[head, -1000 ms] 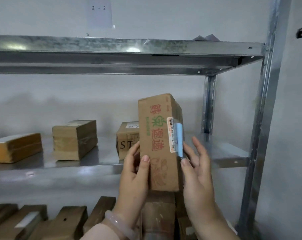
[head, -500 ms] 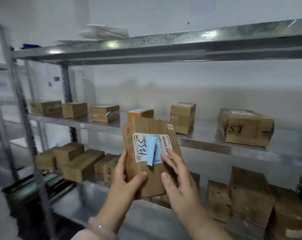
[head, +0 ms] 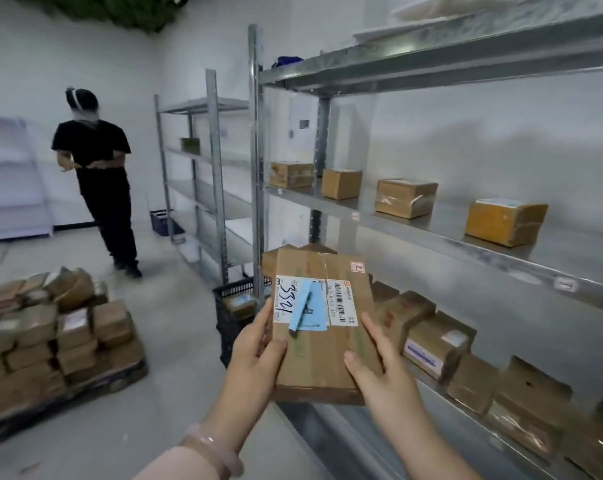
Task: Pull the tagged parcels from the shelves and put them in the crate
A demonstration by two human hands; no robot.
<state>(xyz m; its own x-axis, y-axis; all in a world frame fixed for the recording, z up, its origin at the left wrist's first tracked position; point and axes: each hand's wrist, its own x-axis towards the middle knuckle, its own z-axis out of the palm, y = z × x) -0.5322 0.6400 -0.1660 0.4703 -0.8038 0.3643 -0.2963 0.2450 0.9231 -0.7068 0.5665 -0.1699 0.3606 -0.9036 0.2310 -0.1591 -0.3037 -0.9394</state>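
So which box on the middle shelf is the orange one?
The rightmost whole box on the middle shelf, with a pale label on top. The three boxes left of it are duller brown.

This is a parcel storeroom, a kind of small warehouse. Steel racks (head: 431, 235) stand along the bare white wall (head: 500, 140), and taped cardboard boxes (head: 405, 198) sit on the shelves, each apart from the next. More boxes are stacked on a pallet (head: 113, 379) on the grey floor (head: 175, 306). A black crate (head: 239, 292) stands beside a rack post. The parcel (head: 322, 358) in front carries a barcode label (head: 341, 303). A person (head: 95, 161) in black stands further back.
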